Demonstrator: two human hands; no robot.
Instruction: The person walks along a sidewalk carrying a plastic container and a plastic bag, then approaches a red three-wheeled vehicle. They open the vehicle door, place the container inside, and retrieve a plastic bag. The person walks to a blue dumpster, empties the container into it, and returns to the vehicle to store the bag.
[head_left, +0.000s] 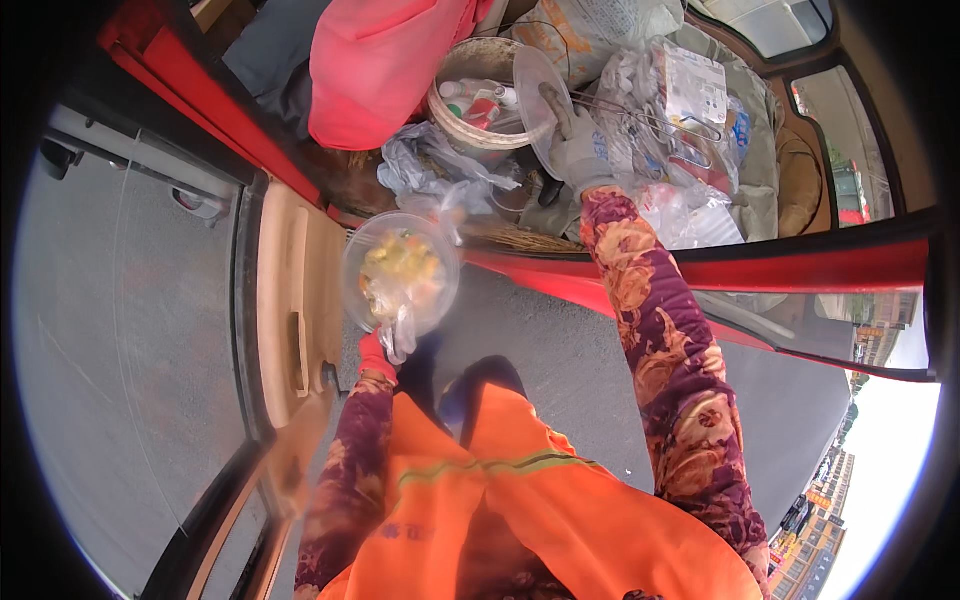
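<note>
My left hand (379, 355), in a pink-red glove, grips the near rim of a clear round plastic bowl (350, 281). Yellowish food (405, 266), blurred, is inside it, with a crumpled clear plastic bag (401, 330) at the near side. My right hand (581, 146), in a grey-white glove, holds a translucent round plastic lid (529, 97) upright, thumb or finger across its face. The lid stands against the right rim of a white plastic bucket (450, 124) that holds bottles and other litter. Both sleeves are purple with a flower pattern.
An open vehicle door (292, 300) with a beige inner panel stands at left. Behind the red sill (540, 274) lie a pink cloth (375, 67), plastic bags (442, 165), a wire tool (660, 120) and straw bristles (525, 238). Windows are at the right.
</note>
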